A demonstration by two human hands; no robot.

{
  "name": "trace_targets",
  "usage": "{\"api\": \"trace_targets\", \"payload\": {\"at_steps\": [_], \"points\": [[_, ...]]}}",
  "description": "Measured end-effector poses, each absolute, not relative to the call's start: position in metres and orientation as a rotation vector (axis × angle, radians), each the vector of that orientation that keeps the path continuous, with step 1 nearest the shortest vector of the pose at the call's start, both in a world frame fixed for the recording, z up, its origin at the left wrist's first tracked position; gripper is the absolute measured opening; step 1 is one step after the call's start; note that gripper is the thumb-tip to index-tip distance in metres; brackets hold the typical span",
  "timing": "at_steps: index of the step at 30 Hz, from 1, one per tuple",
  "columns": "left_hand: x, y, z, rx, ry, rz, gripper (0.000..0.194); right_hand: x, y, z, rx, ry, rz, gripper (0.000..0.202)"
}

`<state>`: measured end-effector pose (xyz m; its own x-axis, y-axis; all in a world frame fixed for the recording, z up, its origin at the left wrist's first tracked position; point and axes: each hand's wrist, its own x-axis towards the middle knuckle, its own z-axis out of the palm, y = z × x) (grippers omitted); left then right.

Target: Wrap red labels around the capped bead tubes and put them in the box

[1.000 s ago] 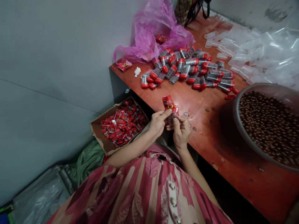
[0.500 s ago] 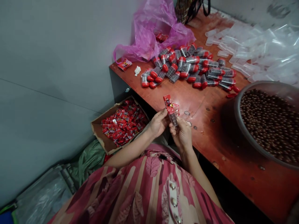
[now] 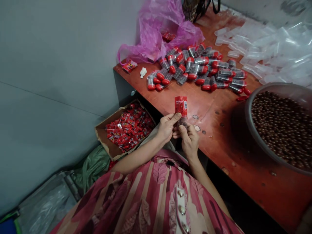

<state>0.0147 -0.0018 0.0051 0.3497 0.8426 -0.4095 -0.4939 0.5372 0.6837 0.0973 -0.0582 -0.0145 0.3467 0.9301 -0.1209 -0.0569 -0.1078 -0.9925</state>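
Observation:
Both my hands hold one small red printed wrapper [image 3: 180, 104] upright in front of me, near the table's front edge. Its lower part is see-through over a tube of dark balls [image 3: 182, 122]. My left hand [image 3: 166, 127] pinches the wrapper's left side with the thumb on its front. My right hand [image 3: 189, 140] grips the tube's lower end, thumb in front and fingers partly hidden behind. Farther back on the red table [image 3: 161, 99] lies a pile of filled clear tubes with red caps [image 3: 194, 71].
A cardboard box [image 3: 108, 144] of red wrapped packets stands below the table at left. A large tub [image 3: 248, 120] of brown balls is at right. Empty clear tubes [image 3: 275, 52] fill the back right; a pink bag [image 3: 152, 39] lies at the back.
The wrapper was crumpled and tilted; now it is upright and flatter, showing a side with a barcode. My left thumb has moved onto its front.

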Motion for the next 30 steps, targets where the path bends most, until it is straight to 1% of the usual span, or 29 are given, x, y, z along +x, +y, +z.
{"api": "trace_targets", "payload": {"at_steps": [4,5,9,11,15,17,19,30], "points": [[0.019,-0.010,-0.003,0.496,0.831,0.970,0.039,0.097,-0.056,-0.018,-1.526,-0.893,0.805,0.027],[0.020,-0.012,-0.005,0.497,0.837,0.990,0.038,0.098,-0.055,-0.018,-1.512,-0.866,0.835,0.026],[0.017,-0.013,-0.008,0.536,0.796,0.969,0.033,0.101,-0.051,-0.015,-1.307,-0.633,1.188,0.025],[0.012,-0.010,-0.008,0.569,0.812,1.010,0.030,0.102,-0.050,-0.012,-1.252,-0.555,1.249,0.024],[0.001,-0.003,-0.008,0.865,1.032,1.207,0.025,0.103,-0.050,-0.012,-1.232,-0.515,1.262,0.024],[-0.001,-0.001,-0.008,1.068,1.136,1.205,0.018,0.103,-0.051,-0.013,-1.233,-0.525,1.254,0.023],[-0.002,0.000,-0.007,1.184,1.200,1.188,0.016,0.102,-0.052,-0.014,-1.237,-0.548,1.243,0.023],[-0.006,0.003,-0.003,1.279,1.277,1.152,0.018,0.098,-0.056,-0.007,-1.399,-0.767,1.045,0.025]]}}
